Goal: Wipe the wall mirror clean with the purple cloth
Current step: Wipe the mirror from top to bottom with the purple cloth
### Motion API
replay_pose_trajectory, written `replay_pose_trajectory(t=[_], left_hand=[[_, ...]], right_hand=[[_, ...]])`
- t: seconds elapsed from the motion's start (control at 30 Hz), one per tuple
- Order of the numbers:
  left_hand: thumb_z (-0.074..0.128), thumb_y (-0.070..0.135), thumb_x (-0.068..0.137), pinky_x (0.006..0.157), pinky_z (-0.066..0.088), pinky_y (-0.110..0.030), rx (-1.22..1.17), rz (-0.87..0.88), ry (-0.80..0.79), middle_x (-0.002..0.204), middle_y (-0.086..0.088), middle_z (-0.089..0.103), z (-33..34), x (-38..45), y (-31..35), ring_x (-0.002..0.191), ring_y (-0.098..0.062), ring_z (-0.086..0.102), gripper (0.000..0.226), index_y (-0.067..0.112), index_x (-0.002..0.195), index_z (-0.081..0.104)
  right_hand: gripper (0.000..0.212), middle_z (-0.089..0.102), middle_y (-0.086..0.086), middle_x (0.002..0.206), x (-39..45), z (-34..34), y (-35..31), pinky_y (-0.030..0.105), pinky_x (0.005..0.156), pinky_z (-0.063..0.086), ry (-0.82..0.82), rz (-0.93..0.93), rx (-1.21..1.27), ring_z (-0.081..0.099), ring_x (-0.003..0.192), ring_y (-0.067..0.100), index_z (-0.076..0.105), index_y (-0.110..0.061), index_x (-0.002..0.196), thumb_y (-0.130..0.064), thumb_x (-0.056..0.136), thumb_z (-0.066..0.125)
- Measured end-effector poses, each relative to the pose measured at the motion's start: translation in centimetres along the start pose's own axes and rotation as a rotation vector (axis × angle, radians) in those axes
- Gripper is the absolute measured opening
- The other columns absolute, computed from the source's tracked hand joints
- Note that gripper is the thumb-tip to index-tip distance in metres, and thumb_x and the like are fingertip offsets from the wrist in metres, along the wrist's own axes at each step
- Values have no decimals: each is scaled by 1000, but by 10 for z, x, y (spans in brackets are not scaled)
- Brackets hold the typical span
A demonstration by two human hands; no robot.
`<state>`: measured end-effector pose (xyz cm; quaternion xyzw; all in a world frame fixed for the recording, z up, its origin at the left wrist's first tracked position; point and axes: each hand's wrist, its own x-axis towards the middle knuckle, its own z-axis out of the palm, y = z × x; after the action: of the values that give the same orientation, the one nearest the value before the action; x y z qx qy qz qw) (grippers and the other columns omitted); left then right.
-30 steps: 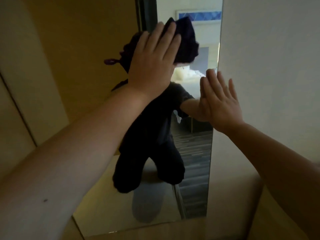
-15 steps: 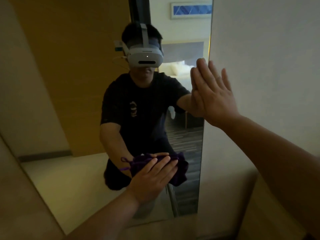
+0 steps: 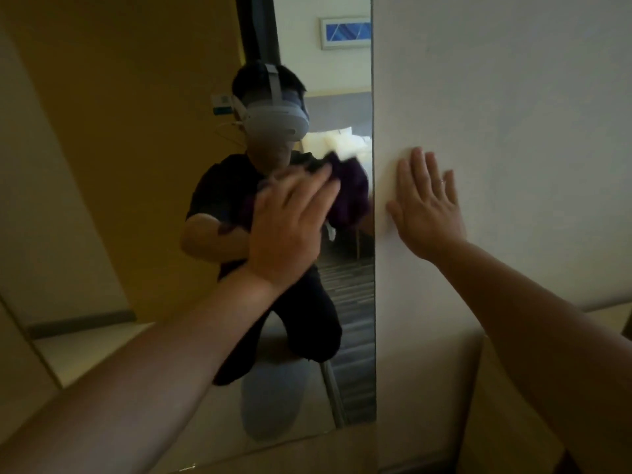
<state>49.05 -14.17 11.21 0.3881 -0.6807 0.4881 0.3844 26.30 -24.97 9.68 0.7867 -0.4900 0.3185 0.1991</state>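
A tall wall mirror (image 3: pixel 143 186) fills the left and middle of the view and shows a kneeling person's reflection. My left hand (image 3: pixel 290 227) presses the purple cloth (image 3: pixel 352 193) flat against the glass near the mirror's right edge, at mid height. The cloth is bunched and mostly hidden under my palm; its reflection merges with it. My right hand (image 3: pixel 425 206) lies flat with fingers spread on the white wall (image 3: pixel 513 114) just right of the mirror's edge, holding nothing.
The mirror's bottom edge (image 3: pixel 273 446) sits close to the floor. A beige ledge or skirting (image 3: pixel 444 371) runs along the wall at lower right. A wooden panel and a room with a bed appear only as reflections.
My left hand swept the cloth from the top of the mirror down to near its bottom, then back up to mid height. My right hand shifted from the mirror's edge onto the wall.
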Motion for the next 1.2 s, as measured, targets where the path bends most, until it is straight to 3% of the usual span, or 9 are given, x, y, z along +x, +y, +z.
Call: replay_pose_trajectory(t=[0.1, 0.23, 0.43, 0.6, 0.73, 0.87, 1.03, 1.1, 1.2], left_hand=[[49, 11, 96, 101, 40, -46, 160, -24, 79, 143, -9, 55, 0, 98, -27, 128, -30, 46, 39, 11, 134, 56], [43, 27, 102, 115, 29, -49, 312, 3, -87, 156, -11, 37, 14, 117, -30, 144, -32, 33, 48, 12, 148, 42], [29, 18, 106, 115, 29, -54, 211, 249, -187, 156, -16, 36, 40, -10, 15, 144, -38, 32, 45, 6, 148, 40], [32, 22, 104, 115, 24, -47, 205, 428, -479, 158, -8, 36, 46, -167, 55, 146, -31, 30, 47, 13, 150, 41], [37, 26, 104, 114, 26, -42, 134, 329, -534, 157, -1, 38, 43, -192, 67, 144, -24, 34, 45, 19, 148, 44], [43, 21, 102, 99, 41, -39, 13, 228, -565, 148, -1, 49, 22, -175, 67, 134, -23, 46, 37, 20, 137, 55], [42, 12, 102, 86, 48, -39, -59, 20, -447, 137, -3, 60, -37, -182, 40, 117, -24, 58, 33, 16, 128, 61], [41, 10, 104, 89, 47, -40, -44, -26, -410, 137, -4, 60, -69, -202, 20, 118, -25, 59, 32, 15, 128, 62], [52, 7, 101, 95, 44, -41, -19, -124, -400, 139, -6, 59, -115, -250, -8, 122, -27, 57, 31, 13, 130, 63]], right_hand=[[69, -25, 4, 161, 1, 2, 1, 52, 123, -5, 9, 2, -5, -25, 147, 24, -15, -18, 155, -52, 104, 17], [69, -21, 4, 163, 2, 8, 5, 51, 123, -7, 40, -5, -9, -24, 148, 23, -11, -19, 157, -53, 104, 18], [67, -14, 3, 163, 4, 18, 13, 55, 122, -4, 112, -43, -15, -16, 151, 22, -3, -18, 157, -56, 104, 13], [69, -16, 5, 165, 3, 18, 13, 56, 122, -4, 111, -55, -26, -17, 151, 25, -9, -19, 157, -54, 105, 18], [69, -12, 8, 165, 2, 14, 9, 53, 122, -4, 101, -32, -25, -16, 151, 25, -10, -19, 157, -53, 105, 20], [70, -8, 10, 166, -2, 5, 0, 53, 123, -1, 92, 1, 11, -10, 152, 27, -4, -17, 157, -54, 102, 17], [75, -7, 9, 166, -24, -12, -35, 50, 124, 0, 73, 110, 284, -8, 153, 24, 0, -15, 158, -61, 100, 14], [72, -3, 13, 166, -54, -4, -72, 50, 124, 1, 137, 50, 313, -5, 153, 25, 1, -12, 157, -55, 101, 17], [68, 9, 18, 163, -116, 34, -149, 51, 123, 1, 197, -210, 352, 4, 152, 32, 13, -8, 156, -45, 102, 30]])
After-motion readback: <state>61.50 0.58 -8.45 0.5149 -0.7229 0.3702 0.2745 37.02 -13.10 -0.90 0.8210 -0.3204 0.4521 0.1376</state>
